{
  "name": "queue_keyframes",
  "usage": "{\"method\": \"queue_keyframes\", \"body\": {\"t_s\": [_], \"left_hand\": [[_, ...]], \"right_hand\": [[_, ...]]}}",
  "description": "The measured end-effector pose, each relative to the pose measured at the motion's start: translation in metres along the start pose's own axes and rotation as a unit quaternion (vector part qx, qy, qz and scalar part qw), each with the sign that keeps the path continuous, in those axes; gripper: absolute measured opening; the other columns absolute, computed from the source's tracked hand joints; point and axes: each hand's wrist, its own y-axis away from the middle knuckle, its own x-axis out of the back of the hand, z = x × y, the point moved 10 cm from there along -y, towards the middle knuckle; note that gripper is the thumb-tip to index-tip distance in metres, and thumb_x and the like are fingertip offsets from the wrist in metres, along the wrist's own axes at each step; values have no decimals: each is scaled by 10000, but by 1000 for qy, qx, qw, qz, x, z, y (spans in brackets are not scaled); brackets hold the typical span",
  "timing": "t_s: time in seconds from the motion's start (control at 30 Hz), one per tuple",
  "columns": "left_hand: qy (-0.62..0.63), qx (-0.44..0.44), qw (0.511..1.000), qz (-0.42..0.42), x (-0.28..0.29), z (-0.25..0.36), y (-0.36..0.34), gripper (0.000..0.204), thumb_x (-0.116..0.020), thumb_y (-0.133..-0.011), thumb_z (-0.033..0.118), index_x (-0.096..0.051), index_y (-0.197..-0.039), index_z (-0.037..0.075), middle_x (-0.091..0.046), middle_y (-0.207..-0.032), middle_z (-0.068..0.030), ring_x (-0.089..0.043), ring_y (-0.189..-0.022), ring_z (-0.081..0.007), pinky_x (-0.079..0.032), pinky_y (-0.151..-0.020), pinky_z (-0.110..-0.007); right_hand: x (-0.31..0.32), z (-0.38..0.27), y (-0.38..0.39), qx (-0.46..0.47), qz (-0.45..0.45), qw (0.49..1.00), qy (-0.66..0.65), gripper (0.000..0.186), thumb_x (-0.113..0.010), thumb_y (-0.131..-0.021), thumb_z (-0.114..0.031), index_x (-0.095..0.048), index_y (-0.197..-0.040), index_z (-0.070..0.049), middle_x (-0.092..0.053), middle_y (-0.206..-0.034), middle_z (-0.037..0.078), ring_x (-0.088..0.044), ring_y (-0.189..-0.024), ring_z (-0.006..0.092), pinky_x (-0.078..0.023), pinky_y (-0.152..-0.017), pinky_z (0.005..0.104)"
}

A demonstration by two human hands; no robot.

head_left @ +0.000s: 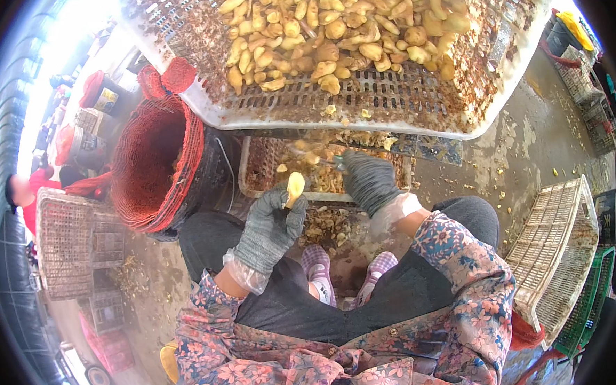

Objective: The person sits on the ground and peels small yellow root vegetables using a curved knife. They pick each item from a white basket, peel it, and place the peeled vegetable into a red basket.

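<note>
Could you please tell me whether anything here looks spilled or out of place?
Yes, a heap of scraps lies on the floor just ahead of the checkered slippers, outside the low tray, so it looks spilled. At right, a pale slatted crate looks tilted rather than set flat.

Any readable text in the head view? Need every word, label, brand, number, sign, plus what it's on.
Nothing I can read for certain.
Far bucket, upper left: pale label-like patch, too small and blurred to read.
Left sock: dark marks, too small to tell whether they're letters.
Yellow root piece in the left hand: no lettering visible.
</note>
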Motion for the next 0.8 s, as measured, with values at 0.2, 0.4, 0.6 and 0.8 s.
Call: {"method": "queue_keyframes", "body": {"t_s": [0.2,0.4,0.6,0.8], "left_hand": [[-264,-190,945,-23,-32,42,15,351,-667,-809,69,-566,-1136,-6,-627,-871,-117,-620,-696,-185,-533,-581,-276],[-258,-183,949,2,-18,48,8,338,-677,-801,49,-573,-1115,-16,-642,-869,-115,-632,-692,-188,-534,-590,-280],[-500,-269,823,16,-36,48,13,281,-688,-782,31,-608,-1046,-21,-651,-824,-82,-625,-667,-146,-514,-584,-255],[-673,-408,612,82,-62,60,38,249,-703,-758,66,-649,-996,15,-643,-774,-60,-608,-624,-129,-495,-582,-271]], "right_hand": [[-10,34,-1,-189,-61,975,-96,309,-619,-843,-329,-619,-940,-36,-660,-800,182,-655,-737,308,-500,-670,415],[16,20,11,-203,51,844,-494,266,-727,-803,-203,-636,-959,-8,-644,-735,32,-590,-590,112,-477,-520,274],[25,-5,11,-194,6,779,-596,267,-745,-795,-207,-637,-936,-7,-625,-706,23,-552,-541,63,-446,-466,218],[20,7,0,-239,25,767,-595,249,-732,-798,-189,-621,-914,1,-612,-667,37,-555,-518,76,-441,-424,208]]}}
